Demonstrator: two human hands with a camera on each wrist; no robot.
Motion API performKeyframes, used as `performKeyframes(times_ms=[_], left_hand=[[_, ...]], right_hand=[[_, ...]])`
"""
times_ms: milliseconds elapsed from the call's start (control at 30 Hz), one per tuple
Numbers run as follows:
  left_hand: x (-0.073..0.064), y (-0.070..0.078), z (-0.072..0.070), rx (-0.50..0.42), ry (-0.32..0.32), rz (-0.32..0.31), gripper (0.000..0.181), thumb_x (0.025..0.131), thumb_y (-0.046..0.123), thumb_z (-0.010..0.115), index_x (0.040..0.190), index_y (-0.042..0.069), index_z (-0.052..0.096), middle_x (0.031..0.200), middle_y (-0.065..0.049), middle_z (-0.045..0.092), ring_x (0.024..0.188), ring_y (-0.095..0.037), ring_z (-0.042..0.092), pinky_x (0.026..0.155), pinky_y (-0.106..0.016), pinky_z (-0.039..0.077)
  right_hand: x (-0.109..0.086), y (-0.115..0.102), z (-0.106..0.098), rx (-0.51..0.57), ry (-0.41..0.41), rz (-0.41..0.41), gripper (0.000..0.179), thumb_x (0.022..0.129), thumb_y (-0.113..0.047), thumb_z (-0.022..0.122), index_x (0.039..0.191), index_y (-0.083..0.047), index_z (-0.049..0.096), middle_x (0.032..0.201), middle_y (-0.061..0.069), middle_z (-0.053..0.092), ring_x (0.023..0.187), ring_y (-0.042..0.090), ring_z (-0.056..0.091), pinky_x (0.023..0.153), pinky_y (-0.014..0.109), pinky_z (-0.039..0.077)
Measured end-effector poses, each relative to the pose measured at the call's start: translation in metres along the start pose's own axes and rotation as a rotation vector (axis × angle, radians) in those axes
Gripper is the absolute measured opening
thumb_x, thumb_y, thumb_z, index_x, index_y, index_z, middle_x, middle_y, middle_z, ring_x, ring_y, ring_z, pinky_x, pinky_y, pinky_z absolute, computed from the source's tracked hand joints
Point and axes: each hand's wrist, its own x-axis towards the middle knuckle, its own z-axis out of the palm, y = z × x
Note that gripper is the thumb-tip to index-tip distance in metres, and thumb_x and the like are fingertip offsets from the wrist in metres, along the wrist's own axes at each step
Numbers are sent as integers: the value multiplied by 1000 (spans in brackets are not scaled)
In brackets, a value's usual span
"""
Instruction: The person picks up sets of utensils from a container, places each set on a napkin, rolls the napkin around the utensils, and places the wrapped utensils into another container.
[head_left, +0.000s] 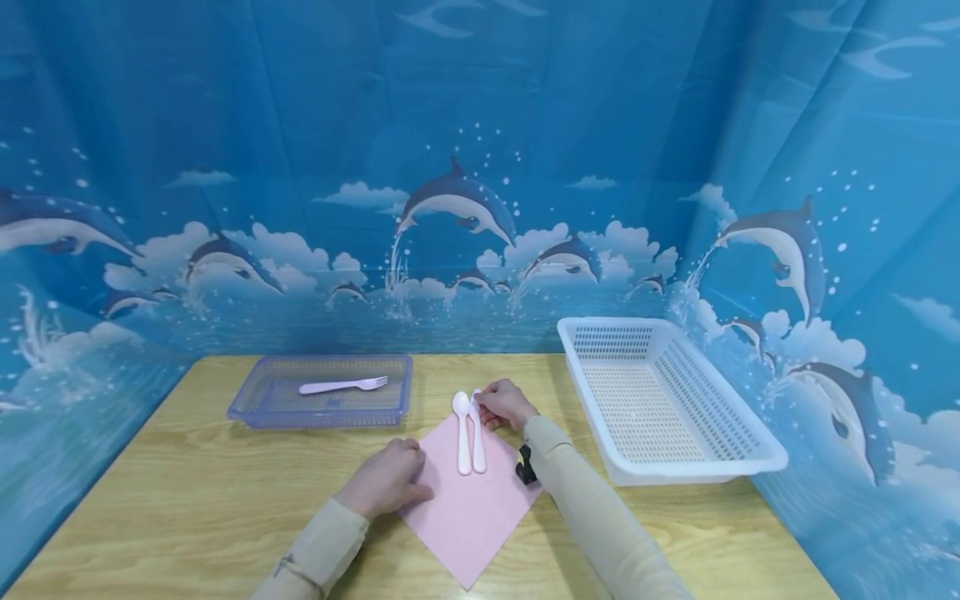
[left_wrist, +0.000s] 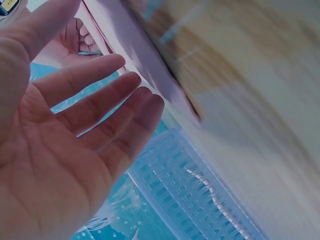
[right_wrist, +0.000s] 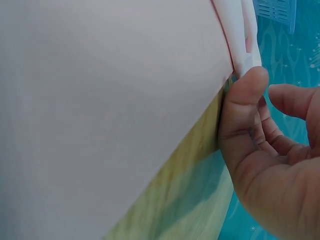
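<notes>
A pink napkin (head_left: 467,521) lies on the table, turned with one corner toward me. On its upper half a white spoon (head_left: 462,433) and a second slim white utensil (head_left: 478,442) lie side by side, handles toward me. My right hand (head_left: 506,404) is at the second utensil's head and partly hides it. In the right wrist view its thumb tip (right_wrist: 252,82) is right at the utensils, with a gap to the forefinger. My left hand (head_left: 386,479) is at the napkin's left corner, its fingers (left_wrist: 107,102) extended and spread, holding nothing.
A purple see-through basket (head_left: 318,417) stands at the back left with a pale fork (head_left: 342,386) in it. At the right stands a large white basket (head_left: 633,408). Behind the wooden table (head_left: 187,517) hangs a blue dolphin curtain (head_left: 465,83).
</notes>
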Motion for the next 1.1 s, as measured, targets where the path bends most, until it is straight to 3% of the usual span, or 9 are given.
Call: performKeyframes(times_ms=[233,433,633,900,1100], left_hand=[[2,-1,-3,13,14,12,30,75,34,83,69,14,61,99,-11,67,77,-18,57,69,-35,54],[1,-1,-8,-15,20,21,34,77,32,81,64,17,53,84,-2,61,70,-11,50,60,-28,48],[1,-4,-10,-23,60,12,27,78,30,80,74,12,61,77,2,55,65,-10,47,55,-25,44],[1,-7,-17,-2,111,-76,35,80,29,79,101,2,71,81,-3,66,68,-15,58,66,-36,55],[-1,-12,-26,-43,185,-132,35,82,27,78,105,1,71,96,-15,72,78,-26,68,74,-43,58]], right_hand=[[-1,-1,0,1,9,-9,19,98,-17,56,96,0,63,67,3,57,51,8,53,47,20,50],[0,-3,0,-87,42,-48,23,99,-21,57,92,-2,67,65,1,58,51,8,51,43,18,43],[5,-6,2,-132,102,-104,22,97,-21,59,92,-3,69,67,3,60,47,9,44,41,20,38],[1,-20,9,-245,187,-225,22,97,-25,59,97,-6,70,89,6,67,68,14,53,60,25,45],[-2,-30,20,-279,180,-313,24,98,-23,58,102,-3,70,93,5,67,78,15,57,69,27,51]])
